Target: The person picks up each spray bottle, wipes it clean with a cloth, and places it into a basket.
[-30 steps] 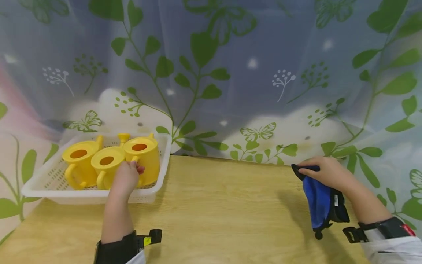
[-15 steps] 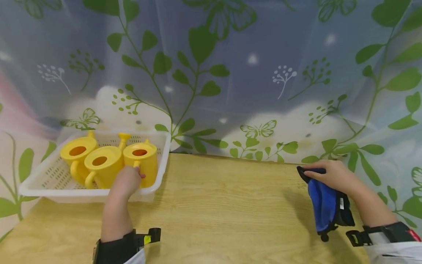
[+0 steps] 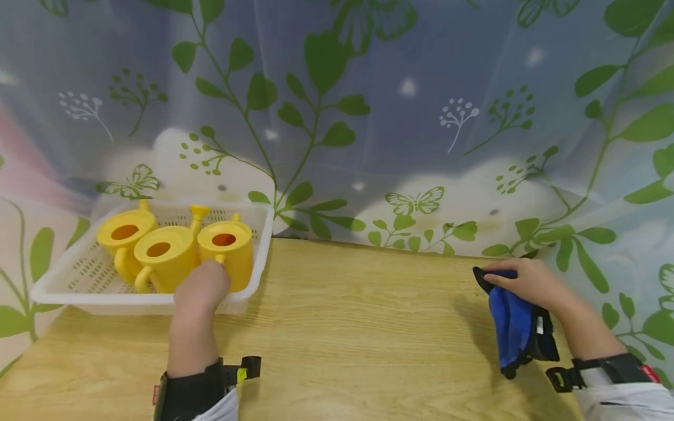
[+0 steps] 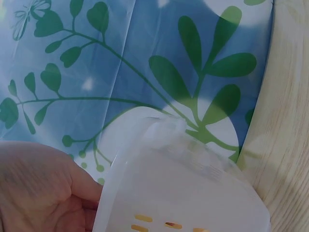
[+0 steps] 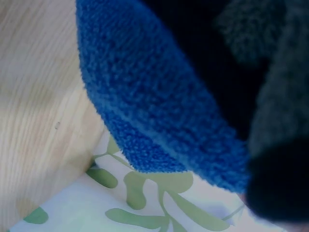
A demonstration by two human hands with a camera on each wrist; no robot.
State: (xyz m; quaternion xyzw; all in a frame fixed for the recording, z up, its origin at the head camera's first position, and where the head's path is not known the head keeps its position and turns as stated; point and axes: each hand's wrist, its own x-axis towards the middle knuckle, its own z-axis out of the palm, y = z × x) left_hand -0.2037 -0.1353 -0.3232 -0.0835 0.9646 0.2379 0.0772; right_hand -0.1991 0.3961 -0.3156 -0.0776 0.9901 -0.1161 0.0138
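Note:
In the head view, three yellow watering cans stand in a white plastic basket at the left: a left can (image 3: 125, 234), a middle can (image 3: 164, 257) and a right can (image 3: 234, 257). My left hand (image 3: 202, 286) reaches over the basket's front rim and holds the right can's handle; its fingers are largely hidden. In the left wrist view, that hand (image 4: 38, 188) is beside the basket wall (image 4: 188, 183). My right hand (image 3: 532, 283) pinches the top of a fuzzy blue cloth piece with black trim (image 3: 509, 327), which hangs down over the table. The cloth piece (image 5: 145, 87) fills much of the right wrist view.
The basket (image 3: 47, 292) sits at the table's back left, against a leaf-patterned curtain (image 3: 337, 146). Wood-grain tabletop (image 3: 358, 316) lies between my two hands. The curtain also borders the right side.
The left and middle watering cans have shifted left and lean a little more. My left hand has lowered slightly at the right can, its fingertips now hidden. The right hand keeps its hold.

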